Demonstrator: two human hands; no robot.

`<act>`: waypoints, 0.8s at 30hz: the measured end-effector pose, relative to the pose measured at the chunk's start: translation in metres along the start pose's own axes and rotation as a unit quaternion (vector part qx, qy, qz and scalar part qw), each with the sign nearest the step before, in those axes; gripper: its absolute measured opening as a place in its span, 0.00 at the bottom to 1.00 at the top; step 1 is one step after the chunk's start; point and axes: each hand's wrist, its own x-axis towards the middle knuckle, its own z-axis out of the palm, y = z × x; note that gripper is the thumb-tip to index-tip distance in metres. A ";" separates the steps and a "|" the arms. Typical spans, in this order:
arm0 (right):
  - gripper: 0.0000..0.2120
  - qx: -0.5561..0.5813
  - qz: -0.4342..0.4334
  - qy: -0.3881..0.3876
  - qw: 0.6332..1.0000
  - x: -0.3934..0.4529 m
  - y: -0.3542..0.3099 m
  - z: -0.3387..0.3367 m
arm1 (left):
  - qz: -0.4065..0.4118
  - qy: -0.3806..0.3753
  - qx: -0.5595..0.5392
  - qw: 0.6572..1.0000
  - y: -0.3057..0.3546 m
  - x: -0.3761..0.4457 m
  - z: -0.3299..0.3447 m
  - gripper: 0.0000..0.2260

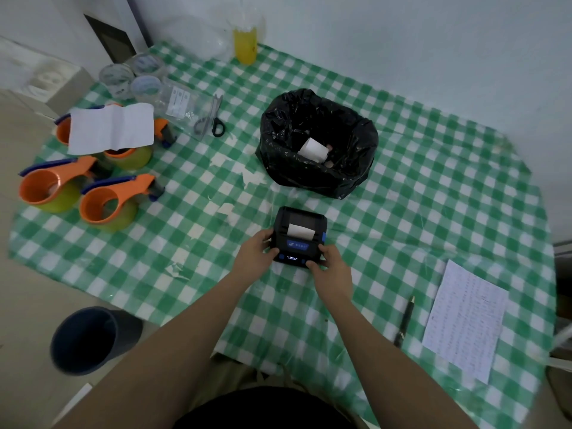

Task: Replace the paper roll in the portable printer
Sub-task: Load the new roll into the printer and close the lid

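A small black portable printer [299, 236] with blue buttons and a lit display lies on the green checked tablecloth [402, 212]. A strip of white paper [301, 231] sticks out of its slot. My left hand [257, 250] grips the printer's left side. My right hand [328, 265] grips its front right corner, thumb near a blue button. Behind it, a black bag-lined bin [318, 144] holds a white paper roll [313, 150].
Several orange tape dispensers [105, 202] under a white sheet stand at the left, with scissors [216, 117] and plastic cups [130, 78] behind. A pen [405, 320] and a written sheet [467, 320] lie at the right. A dark bucket [86, 339] sits on the floor.
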 end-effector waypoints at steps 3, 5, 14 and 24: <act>0.17 0.003 0.005 0.001 1.000 0.000 0.000 0.001 | 0.004 -0.003 0.001 1.000 0.000 -0.002 0.000 0.20; 0.17 0.012 0.006 0.001 1.000 -0.001 0.001 0.001 | 0.006 -0.002 0.003 1.000 0.000 -0.002 -0.001 0.20; 0.16 0.020 -0.009 0.000 1.000 -0.003 0.004 0.000 | 0.003 -0.006 0.003 1.000 0.004 -0.006 -0.002 0.21; 0.17 0.004 -0.012 -0.010 1.000 -0.005 0.003 -0.002 | 0.003 -0.007 0.013 1.000 0.005 -0.006 -0.003 0.21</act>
